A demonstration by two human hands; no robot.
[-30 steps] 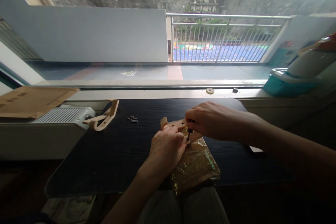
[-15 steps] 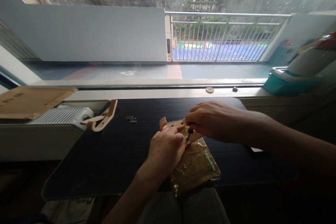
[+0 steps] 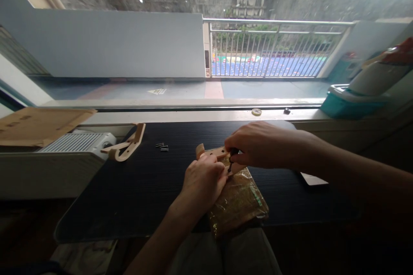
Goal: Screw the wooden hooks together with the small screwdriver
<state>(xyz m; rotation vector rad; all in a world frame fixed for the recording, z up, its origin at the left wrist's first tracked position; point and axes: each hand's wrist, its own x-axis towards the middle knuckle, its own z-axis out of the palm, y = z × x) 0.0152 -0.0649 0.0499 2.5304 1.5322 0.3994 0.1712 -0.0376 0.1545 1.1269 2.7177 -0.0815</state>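
Note:
My left hand (image 3: pixel 203 180) is closed around a light wooden piece (image 3: pixel 213 153) with small holes, holding it just above the dark table (image 3: pixel 129 189). My right hand (image 3: pixel 254 144) pinches a small dark tool (image 3: pixel 230 164), its tip pointing down at the wooden piece beside my left thumb. Under both hands lies a crinkled clear plastic bag (image 3: pixel 238 202) with brownish contents. What the tool's tip touches is hidden by my fingers.
A curved wooden part (image 3: pixel 127 146) and a few small dark screws (image 3: pixel 162 146) lie at the back left of the table. A ribbed silver block (image 3: pixel 75 142) and cardboard (image 3: pixel 35 124) sit further left. A teal and white object (image 3: pixel 355 103) stands on the sill at right.
My hands stay on the wooden piece; the right hand has shifted slightly left and up with the tool. The view has wobbled a little.

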